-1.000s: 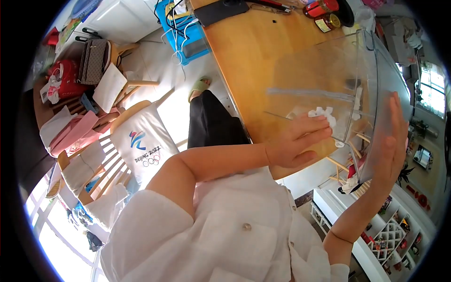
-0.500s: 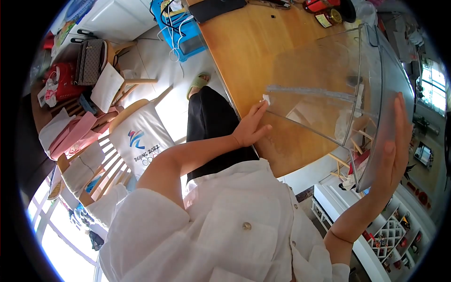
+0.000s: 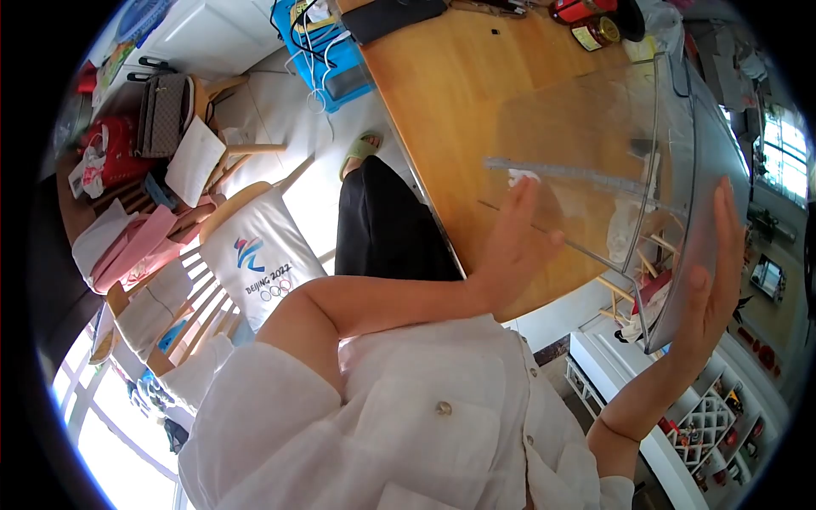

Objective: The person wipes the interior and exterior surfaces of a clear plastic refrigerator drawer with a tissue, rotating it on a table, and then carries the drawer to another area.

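Observation:
A clear plastic box (image 3: 586, 127) with a grey side panel (image 3: 710, 127) stands tilted at the right end of the wooden table. A pale grey strip (image 3: 565, 173) runs across its transparent wall. My left hand (image 3: 517, 242) pinches a small white wad (image 3: 521, 176), tissue or cloth, at the fingertips, against or just over that wall near the strip. Flat against the outside of the grey panel, my right hand (image 3: 714, 263) has its fingers stretched out and steadies the box.
The wooden table (image 3: 433, 93) carries a black flat case (image 3: 391, 15) and a jar (image 3: 595, 34) at the far side. A blue stool (image 3: 340, 81) with cables stands beyond the table's left edge. Chairs with a printed white cover (image 3: 255, 255) and bags are at left.
My left hand has moved right along the clear wall with the white wad, from the wall's left edge toward the strip. My right hand stays nearly in place.

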The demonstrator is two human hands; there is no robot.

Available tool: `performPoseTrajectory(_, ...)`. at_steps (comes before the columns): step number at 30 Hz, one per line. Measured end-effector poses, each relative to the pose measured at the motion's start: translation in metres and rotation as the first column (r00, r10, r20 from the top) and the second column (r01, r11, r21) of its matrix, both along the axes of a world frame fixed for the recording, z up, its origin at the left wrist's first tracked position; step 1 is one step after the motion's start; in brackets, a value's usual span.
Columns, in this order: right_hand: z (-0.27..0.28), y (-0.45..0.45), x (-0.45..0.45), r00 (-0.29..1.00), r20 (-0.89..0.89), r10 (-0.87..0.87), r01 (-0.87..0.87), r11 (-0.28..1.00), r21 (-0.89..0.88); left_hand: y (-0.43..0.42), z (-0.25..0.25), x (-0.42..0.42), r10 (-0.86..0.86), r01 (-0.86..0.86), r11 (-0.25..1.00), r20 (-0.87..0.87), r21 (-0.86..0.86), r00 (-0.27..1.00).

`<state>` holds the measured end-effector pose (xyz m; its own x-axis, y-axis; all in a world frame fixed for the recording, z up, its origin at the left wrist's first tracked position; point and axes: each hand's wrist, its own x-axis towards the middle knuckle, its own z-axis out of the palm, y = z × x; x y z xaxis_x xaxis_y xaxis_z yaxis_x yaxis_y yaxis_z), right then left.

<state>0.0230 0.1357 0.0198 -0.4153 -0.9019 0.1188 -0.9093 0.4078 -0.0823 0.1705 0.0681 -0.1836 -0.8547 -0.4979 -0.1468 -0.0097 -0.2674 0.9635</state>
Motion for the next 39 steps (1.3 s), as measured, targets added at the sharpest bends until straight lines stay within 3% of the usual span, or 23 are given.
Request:
performPoseTrajectory(2,0.0,0.0,0.001,1.0,0.017,-0.009,0.009,1.0,-0.011,0.007,0.013,-0.002,0.041,-0.046,0.998,-0.1,-0.049,0.994)
performPoseTrajectory(5,0.001,-0.002,0.004,0.999,0.039,-0.036,0.037,0.999,-0.023,-0.005,0.051,0.003,-0.045,-0.017,0.982,-0.318,-0.19,0.947)
performPoseTrajectory(8,0.001,-0.002,0.006,0.997,0.05,-0.051,0.052,0.998,-0.028,-0.004,0.061,-0.007,0.047,-0.112,0.985,-0.413,-0.134,0.91)
performPoseTrajectory(14,0.002,-0.008,0.01,0.995,0.04,-0.095,0.095,0.995,-0.023,-0.017,0.059,-0.011,0.006,-0.128,0.972,-0.525,-0.196,0.851)
performPoseTrajectory(23,0.003,-0.013,0.013,0.988,0.063,-0.141,0.144,0.989,-0.041,-0.059,0.067,-0.022,0.163,-0.161,0.986,-0.494,0.047,0.854)
performPoseTrajectory(26,0.004,-0.014,0.016,0.985,0.082,-0.155,0.159,0.986,-0.047,-0.066,0.075,-0.037,0.172,-0.319,0.939,-0.626,-0.13,0.76)
performPoseTrajectory(32,0.004,-0.012,0.016,0.986,0.071,-0.151,0.154,0.988,-0.032,-0.07,0.077,-0.033,0.124,-0.247,0.957,-0.554,-0.152,0.823)
performPoseTrajectory(35,0.003,-0.009,0.011,0.99,0.063,-0.129,0.131,0.991,-0.03,-0.071,0.079,-0.029,0.061,-0.125,0.987,-0.474,-0.103,0.878)
performPoseTrajectory(39,0.002,-0.011,0.011,0.991,0.056,-0.123,0.125,0.991,-0.039,-0.062,0.072,-0.021,0.048,-0.188,0.948,-0.468,-0.256,0.883)
